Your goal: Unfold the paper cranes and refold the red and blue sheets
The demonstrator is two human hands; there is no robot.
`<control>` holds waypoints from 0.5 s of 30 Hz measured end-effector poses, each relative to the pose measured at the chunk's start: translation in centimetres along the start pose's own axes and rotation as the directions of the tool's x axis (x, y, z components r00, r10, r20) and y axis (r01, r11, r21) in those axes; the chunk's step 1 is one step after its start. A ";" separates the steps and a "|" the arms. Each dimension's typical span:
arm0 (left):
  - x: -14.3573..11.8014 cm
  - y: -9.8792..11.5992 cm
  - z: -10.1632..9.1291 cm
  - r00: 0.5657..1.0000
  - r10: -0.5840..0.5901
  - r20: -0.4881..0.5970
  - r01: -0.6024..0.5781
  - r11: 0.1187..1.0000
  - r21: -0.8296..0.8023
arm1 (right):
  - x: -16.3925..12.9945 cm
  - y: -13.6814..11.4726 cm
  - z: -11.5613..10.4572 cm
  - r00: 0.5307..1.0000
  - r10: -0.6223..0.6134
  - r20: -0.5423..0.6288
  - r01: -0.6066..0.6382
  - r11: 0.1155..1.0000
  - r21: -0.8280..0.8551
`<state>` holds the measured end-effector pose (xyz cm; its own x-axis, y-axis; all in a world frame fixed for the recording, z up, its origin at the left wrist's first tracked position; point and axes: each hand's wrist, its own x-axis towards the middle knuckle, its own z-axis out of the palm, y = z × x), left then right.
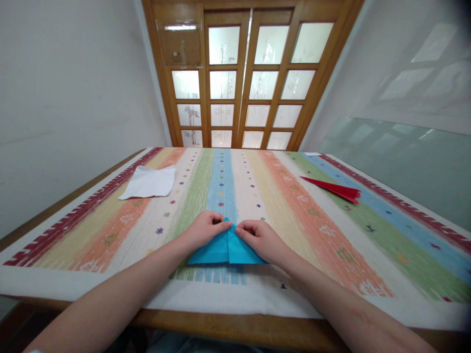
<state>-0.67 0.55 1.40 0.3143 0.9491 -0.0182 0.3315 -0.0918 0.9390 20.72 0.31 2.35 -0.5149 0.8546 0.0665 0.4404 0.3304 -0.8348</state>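
Observation:
A blue sheet of paper [228, 250], folded to a triangular top with a seam down its middle, rests on the striped tablecloth before me. My left hand [208, 228] pinches its upper left slope close to the tip, thumb on top. On the other side, my right hand [263, 238] grips the upper right slope between thumb and curled fingers. Both thumbs nearly meet at the peak. The undersides of the folds are hidden.
A red folded paper dart [333, 188] lies to the right. Toward the far left is a creased white sheet of paper [150, 182]. The tablecloth [243, 296] covers a wooden table with its edge [228, 321] near me. Glass-paned wooden doors [245, 83] stand beyond.

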 end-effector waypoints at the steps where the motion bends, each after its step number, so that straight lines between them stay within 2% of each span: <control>1: 0.0 0.0 0.0 1.000 -0.009 0.013 0.009 1.000 -0.002 | 0.0 0.0 0.0 1.000 -0.007 -0.006 0.007 1.000 -0.015; 5: -0.1 0.1 -0.4 1.000 -0.015 0.005 0.015 1.000 -0.010 | 0.1 -0.1 -0.3 1.000 -0.007 0.020 0.008 0.999 -0.031; 9: 0.0 0.4 -1.3 0.999 -0.037 -0.035 0.036 0.998 -0.048 | 0.4 0.7 -1.3 0.995 0.025 0.101 -0.025 1.000 0.003; 15: 0.4 0.6 -2.7 0.987 -0.110 -0.117 0.086 0.978 -0.188 | 0.5 1.6 -2.7 0.958 0.185 0.218 -0.221 0.963 0.154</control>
<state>-2.73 1.68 2.91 0.1702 0.9821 -0.0810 0.1839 0.0491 0.9817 23.15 2.33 2.52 -0.5723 0.7927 -0.2102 0.4245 0.0671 -0.9029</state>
